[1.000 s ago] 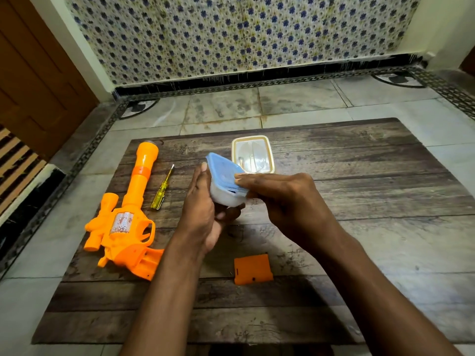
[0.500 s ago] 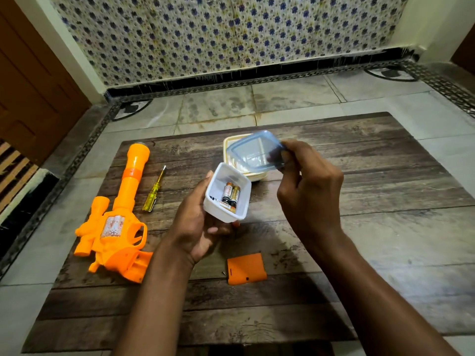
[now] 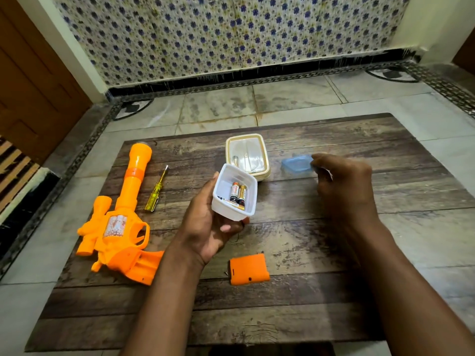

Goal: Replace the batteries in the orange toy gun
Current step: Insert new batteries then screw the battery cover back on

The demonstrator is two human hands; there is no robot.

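Note:
The orange toy gun (image 3: 120, 222) lies on the left of the wooden mat (image 3: 321, 291), barrel pointing away. Its orange battery cover (image 3: 248, 269) lies loose near the front middle. My left hand (image 3: 208, 227) holds a small white box (image 3: 248, 181) from below, open, with batteries (image 3: 237, 193) inside. My right hand (image 3: 341, 181) is to the right, blurred, its fingertips pinching the box's blue lid (image 3: 297, 163) low over the mat.
A yellow-handled screwdriver (image 3: 155, 192) lies beside the gun's barrel. A cream container (image 3: 266, 160) with a clear lid stands behind the white box. Tiled floor surrounds the mat, with a patterned wall behind and a wooden door at left.
My right hand pulled the blue lid off the white box and carried it right and down toward the mat. The left hand kept holding the box, now open.

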